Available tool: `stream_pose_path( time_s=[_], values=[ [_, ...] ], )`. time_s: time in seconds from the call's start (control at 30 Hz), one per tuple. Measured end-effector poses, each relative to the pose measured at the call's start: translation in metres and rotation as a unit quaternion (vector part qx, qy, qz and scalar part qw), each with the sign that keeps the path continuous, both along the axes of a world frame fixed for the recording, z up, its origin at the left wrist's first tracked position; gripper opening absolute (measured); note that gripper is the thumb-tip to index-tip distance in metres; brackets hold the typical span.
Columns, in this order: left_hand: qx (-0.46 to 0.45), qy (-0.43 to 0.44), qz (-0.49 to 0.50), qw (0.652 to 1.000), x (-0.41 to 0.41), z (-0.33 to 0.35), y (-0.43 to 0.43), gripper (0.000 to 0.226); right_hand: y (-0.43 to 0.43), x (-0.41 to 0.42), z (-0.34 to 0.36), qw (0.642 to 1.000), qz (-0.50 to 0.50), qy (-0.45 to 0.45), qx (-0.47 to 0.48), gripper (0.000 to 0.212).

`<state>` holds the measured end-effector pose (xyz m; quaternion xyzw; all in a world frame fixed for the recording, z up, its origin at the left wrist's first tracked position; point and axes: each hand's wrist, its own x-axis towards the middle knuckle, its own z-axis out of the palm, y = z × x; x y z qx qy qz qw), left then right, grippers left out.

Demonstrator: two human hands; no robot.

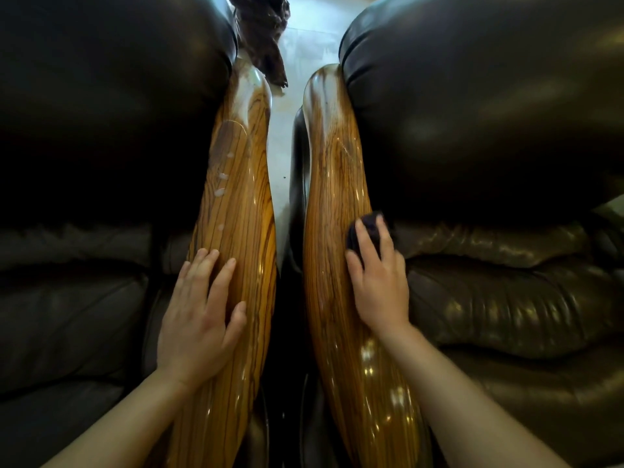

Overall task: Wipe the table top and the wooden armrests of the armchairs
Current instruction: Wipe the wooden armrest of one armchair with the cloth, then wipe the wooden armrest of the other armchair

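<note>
Two glossy striped wooden armrests run side by side away from me. On the left armrest [236,184] my left hand [199,312] lies flat with fingers spread, holding nothing. Pale wet drops and a smear show farther up that armrest. My right hand [378,278] presses a small dark cloth [366,228] against the right armrest [334,184], near its edge by the seat cushion. Only part of the cloth shows beyond my fingers.
Dark leather armchairs flank the armrests: one cushion at left [101,113], another at right [489,113]. A narrow gap with pale tiled floor [310,38] runs between them. A dark brown carved wooden piece [266,38] stands at the far end of the gap.
</note>
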<state>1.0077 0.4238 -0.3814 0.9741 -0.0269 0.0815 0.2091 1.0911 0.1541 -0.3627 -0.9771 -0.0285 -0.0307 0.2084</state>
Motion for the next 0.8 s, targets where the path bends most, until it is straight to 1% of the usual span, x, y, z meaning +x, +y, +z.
stream_pose_path(
  time_s=[0.1, 0.17, 0.23, 0.27, 0.33, 0.4, 0.47, 0.57, 0.6, 0.63, 0.67, 0.73, 0.8],
  values=[
    [-0.002, 0.004, -0.005, 1.0, -0.001, 0.001, 0.003, 0.063, -0.023, -0.079, -0.023, 1.0, 0.017, 0.0, -0.02, 0.051],
    [0.01, -0.002, -0.019, 1.0, -0.003, -0.001, 0.007, 0.061, -0.039, -0.102, -0.034, 0.998, 0.049, -0.013, -0.032, 0.055],
    [0.019, -0.007, -0.028, 0.999, -0.005, -0.003, 0.008, 0.059, -0.047, -0.09, -0.035, 0.989, 0.129, -0.045, -0.049, 0.066],
    [0.02, -0.008, -0.026, 0.999, -0.005, -0.005, 0.008, 0.058, -0.045, -0.077, -0.031, 0.982, 0.169, -0.059, -0.055, 0.067],
    [0.017, -0.018, -0.015, 1.0, -0.006, -0.007, 0.008, 0.055, -0.031, -0.043, -0.019, 0.975, 0.203, -0.075, -0.041, 0.059],
    [0.004, -0.039, 0.013, 0.999, -0.008, -0.009, 0.008, 0.05, -0.007, -0.011, -0.004, 0.978, 0.191, -0.081, 0.005, 0.052],
    [-0.029, -0.056, 0.061, 0.996, -0.01, -0.01, 0.009, 0.042, 0.027, 0.007, 0.011, 0.976, 0.193, -0.071, 0.071, 0.049],
    [-0.091, -0.066, 0.102, 0.988, -0.011, -0.008, 0.012, 0.036, 0.08, 0.018, 0.031, 0.951, 0.236, -0.044, 0.195, 0.043],
    [-0.099, -0.064, 0.105, 0.987, -0.011, -0.007, 0.013, 0.036, 0.097, 0.022, 0.036, 0.942, 0.248, -0.037, 0.222, 0.042],
    [-0.103, -0.062, 0.104, 0.987, -0.01, -0.006, 0.013, 0.035, 0.114, 0.026, 0.041, 0.939, 0.258, -0.032, 0.224, 0.041],
    [-0.104, -0.063, 0.1, 0.988, -0.011, -0.006, 0.013, 0.035, 0.128, 0.031, 0.044, 0.942, 0.27, -0.023, 0.201, 0.041],
    [-0.104, -0.065, 0.091, 0.988, -0.011, -0.005, 0.013, 0.034, 0.15, 0.037, 0.04, 0.947, 0.306, -0.016, 0.102, 0.041],
    [-0.1, -0.063, 0.089, 0.989, -0.01, -0.006, 0.014, 0.033, 0.153, 0.029, 0.025, 0.934, 0.355, -0.037, -0.007, 0.04]
  ],
)
